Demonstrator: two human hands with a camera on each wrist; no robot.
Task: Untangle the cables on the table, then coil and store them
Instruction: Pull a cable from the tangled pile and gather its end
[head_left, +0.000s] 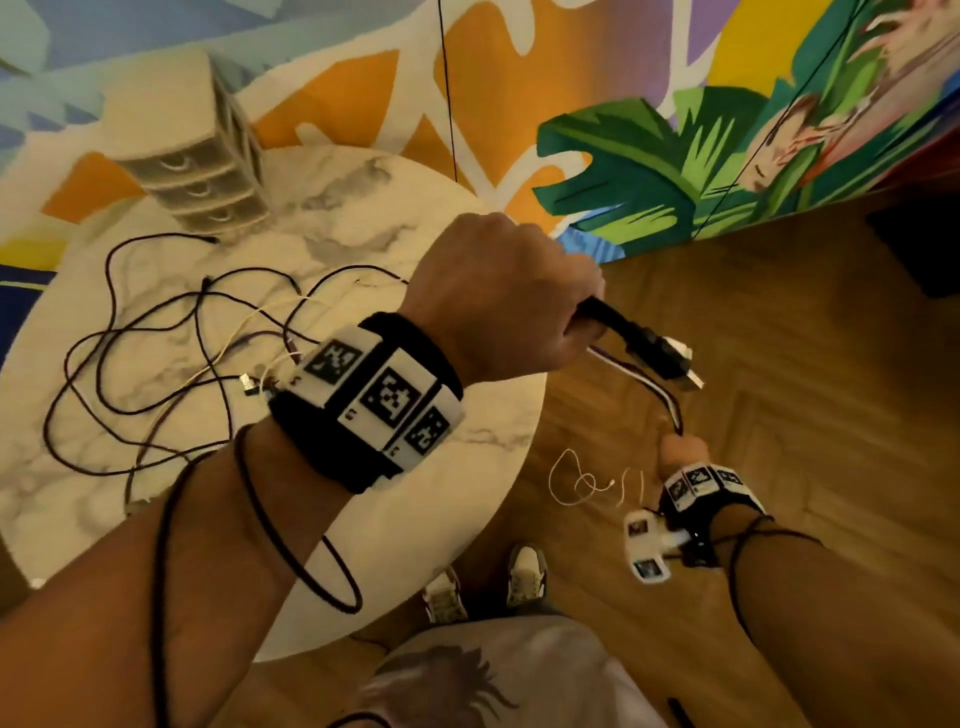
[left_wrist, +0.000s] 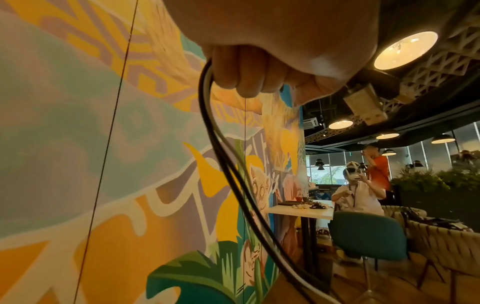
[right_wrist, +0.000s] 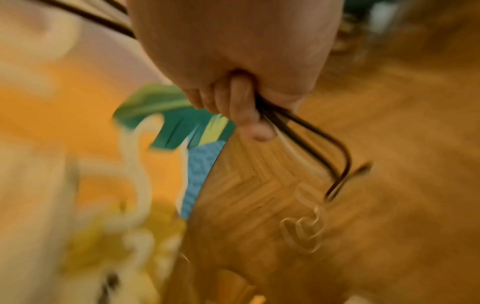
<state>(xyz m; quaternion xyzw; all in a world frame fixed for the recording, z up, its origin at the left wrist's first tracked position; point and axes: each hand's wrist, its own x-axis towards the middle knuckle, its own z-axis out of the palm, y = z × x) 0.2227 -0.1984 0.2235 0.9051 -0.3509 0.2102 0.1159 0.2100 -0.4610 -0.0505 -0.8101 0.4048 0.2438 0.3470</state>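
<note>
My left hand (head_left: 519, 296) is raised over the table's right edge and grips a black cable (head_left: 618, 319) just behind its metal USB plug (head_left: 670, 358). Its curled fingers (left_wrist: 249, 82) also hold a white cable (left_wrist: 298, 281). Black and white strands (head_left: 660, 395) run down from it to my right hand (head_left: 680, 452), which is held low over the floor. The right wrist view is blurred, but shows my right hand's fingers (right_wrist: 241, 111) curled round the dark cables (right_wrist: 311, 139). A tangle of dark and white cables (head_left: 171, 358) lies on the round marble table (head_left: 467, 499).
A small beige drawer unit (head_left: 202, 171) stands at the table's far side by the painted wall (head_left: 623, 171). A thin white cable (head_left: 576, 478) lies looped on the wooden floor near my shoes (head_left: 524, 577). Other people sit at a distant table (left_wrist: 301, 211).
</note>
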